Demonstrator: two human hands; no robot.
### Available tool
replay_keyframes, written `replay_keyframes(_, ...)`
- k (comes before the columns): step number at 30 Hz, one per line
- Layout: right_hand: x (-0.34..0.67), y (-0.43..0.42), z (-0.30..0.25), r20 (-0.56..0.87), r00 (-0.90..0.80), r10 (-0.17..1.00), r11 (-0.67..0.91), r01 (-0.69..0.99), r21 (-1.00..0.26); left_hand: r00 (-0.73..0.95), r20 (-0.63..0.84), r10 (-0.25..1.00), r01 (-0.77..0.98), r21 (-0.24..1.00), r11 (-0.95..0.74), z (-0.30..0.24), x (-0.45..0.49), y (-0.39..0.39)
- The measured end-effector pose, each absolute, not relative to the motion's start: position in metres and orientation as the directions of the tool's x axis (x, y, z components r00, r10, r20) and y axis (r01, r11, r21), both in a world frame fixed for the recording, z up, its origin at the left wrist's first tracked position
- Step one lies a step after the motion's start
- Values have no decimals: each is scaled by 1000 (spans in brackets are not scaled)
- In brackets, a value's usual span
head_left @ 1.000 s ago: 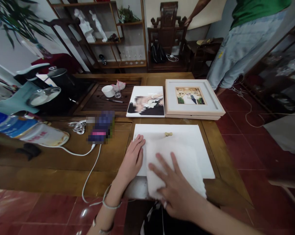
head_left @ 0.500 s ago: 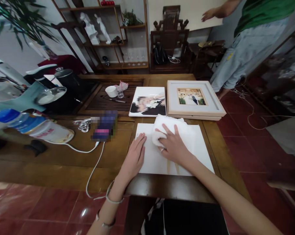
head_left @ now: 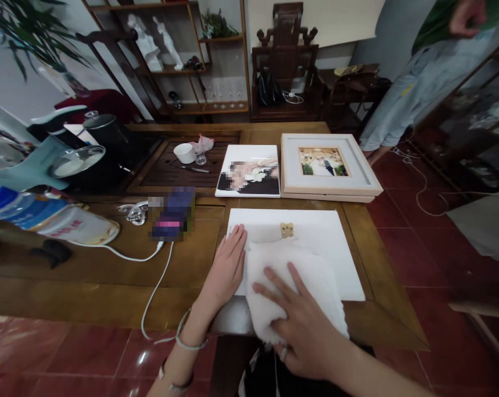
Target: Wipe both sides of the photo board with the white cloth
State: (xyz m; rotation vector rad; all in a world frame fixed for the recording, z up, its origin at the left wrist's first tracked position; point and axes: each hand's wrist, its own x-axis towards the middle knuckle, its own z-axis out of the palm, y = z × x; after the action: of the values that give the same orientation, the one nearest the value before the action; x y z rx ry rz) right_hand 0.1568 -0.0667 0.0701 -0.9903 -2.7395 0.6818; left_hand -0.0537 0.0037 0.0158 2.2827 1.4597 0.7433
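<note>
A white panel (head_left: pixel 327 248), the blank back of a picture with a small brass hanger (head_left: pixel 286 229) near its far edge, lies on the wooden table (head_left: pixel 87 264) in front of me. My right hand (head_left: pixel 301 322) lies flat with spread fingers on a white cloth (head_left: pixel 315 275) at the panel's near edge. My left hand (head_left: pixel 226 264) rests flat and open on the panel's left edge, fingers stretched forward.
Behind the panel lie a photo print (head_left: pixel 249 171) and a framed photo (head_left: pixel 327 165). A bottle (head_left: pixel 46 218), a cable (head_left: pixel 150 298), a blurred device (head_left: pixel 172 212), a tea tray with a cup (head_left: pixel 183 153) and a kettle (head_left: pixel 102 129) stand left. A person (head_left: pixel 418 77) stands at the back right.
My right hand has drawn the cloth from the panel's far edge back to its near edge, where it spreads out flat again. The left hand stays put. The standing person has shifted right.
</note>
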Motion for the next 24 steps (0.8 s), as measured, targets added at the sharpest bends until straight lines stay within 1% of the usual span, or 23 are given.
replay_keyframes(4, 158, -17, 68, 36, -669, 743, 622, 669, -406, 333, 236, 913, 730, 549, -408, 15, -53, 5)
replay_keyframes(7, 144, 19, 68, 43, -599, 800, 578, 748, -327, 291, 244, 925, 682, 625, -379, 18, -53, 3)
replay_keyframes(9, 131, 29, 67, 50, -599, 799, 587, 758, -285, 255, 259, 932, 626, 690, -363, 23, -53, 1)
replay_keyframes(11, 119, 25, 67, 51, -670, 740, 656, 703, -277, 229, 285, 931, 552, 749, -366, 28, -54, -1)
replay_keyframes(15, 112, -13, 73, 27, -870, 493, 824, 457, -334, 185, 362, 914, 433, 805, -407, 35, -57, -5)
replay_keyframes(17, 119, -35, 79, 13, -909, 418, 845, 383, -374, 181, 368, 912, 429, 805, -410, 35, -58, -5)
replay_keyframes(18, 125, -43, 81, 3, -914, 406, 839, 371, -399, 191, 357, 914, 440, 801, -405, 34, -58, -5)
replay_keyframes(20, 138, -50, 85, -15, -903, 428, 802, 388, -453, 230, 316, 920, 486, 782, -390, 31, -57, -4)
replay_keyframes(22, 152, -44, 86, -19, -866, 499, 749, 443, -492, 265, 264, 928, 551, 748, -370, 27, -57, -2)
replay_keyframes(24, 162, -27, 84, 3, -807, 591, 699, 510, -502, 269, 223, 937, 611, 712, -345, 24, -56, -1)
